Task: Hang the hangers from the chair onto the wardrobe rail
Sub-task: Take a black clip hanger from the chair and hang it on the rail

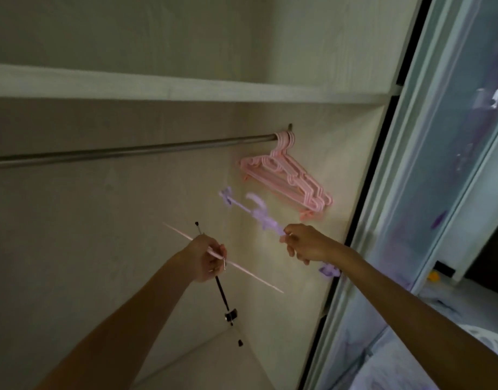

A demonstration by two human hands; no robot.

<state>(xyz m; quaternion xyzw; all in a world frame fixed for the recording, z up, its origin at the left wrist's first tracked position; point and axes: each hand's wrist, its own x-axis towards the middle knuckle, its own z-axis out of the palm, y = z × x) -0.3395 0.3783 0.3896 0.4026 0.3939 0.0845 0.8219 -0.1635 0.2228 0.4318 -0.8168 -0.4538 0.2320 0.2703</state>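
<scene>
Right hand (304,244) pinched a blurred purple hanger (259,213) below the rail (129,152), at 7 o'clock from hung pink hangers (287,175). Left hand (207,258) gripped a pink and a black hanger (224,294). Best: hook up, over rail.

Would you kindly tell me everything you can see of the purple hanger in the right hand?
The purple hanger looks like pale lilac plastic, blurred by motion. It lies tilted, running from upper left down to lower right, its curved hook pointing up toward the rail. Clip-like pieces show at both ends and near the middle. The right hand grips its bar; nothing else touches it. It hangs in the air below the pink hangers, not yet on the rail.
</scene>
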